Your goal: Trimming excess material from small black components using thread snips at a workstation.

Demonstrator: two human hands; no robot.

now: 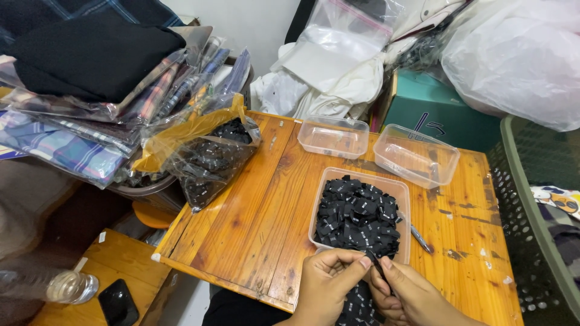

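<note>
My left hand (326, 284) and my right hand (411, 296) meet at the near edge of the wooden table (254, 217), both pinching one small black fabric label (376, 264). A strip of more black labels (359, 308) hangs below my hands. Just beyond my fingers stands a clear plastic tub (320, 199) heaped with several folded black labels (359, 214).
Two empty clear tubs (333, 136) (415, 154) sit at the table's back. A plastic bag of black labels (208, 154) leans at the left under stacked fabric packs (78, 115). A pen (421, 239), green mesh basket (538, 199), teal box (435, 108), bottle (66, 287) and dark phone (118, 303) surround.
</note>
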